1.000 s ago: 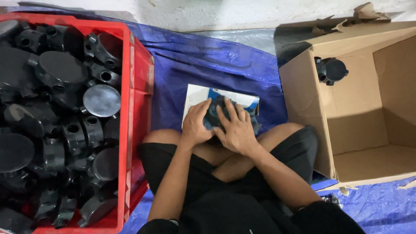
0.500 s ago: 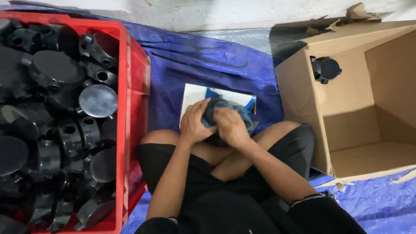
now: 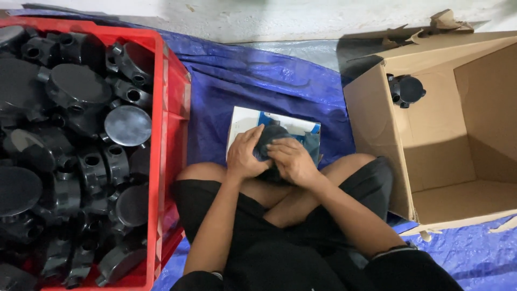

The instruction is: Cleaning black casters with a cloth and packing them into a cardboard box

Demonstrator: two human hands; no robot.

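Note:
I sit cross-legged on a blue tarp. Both hands meet in front of my shins around one round black plastic part (image 3: 271, 136). My left hand (image 3: 243, 155) grips its left side. My right hand (image 3: 291, 159) covers its right side and top. Under the part lies a white and blue printed carton (image 3: 249, 119), flat on the tarp. Most of the part is hidden by my fingers.
A red crate (image 3: 171, 108) on my left is full of several black round junction-box parts (image 3: 127, 125). An open cardboard box (image 3: 377, 129) lies on its side at right, with one black part (image 3: 406, 90) inside. Blue tarp (image 3: 258, 75) covers the floor.
My hands stay on the black part and have shifted slightly on it; the left hand now sits more on its left edge. The view has moved a little.

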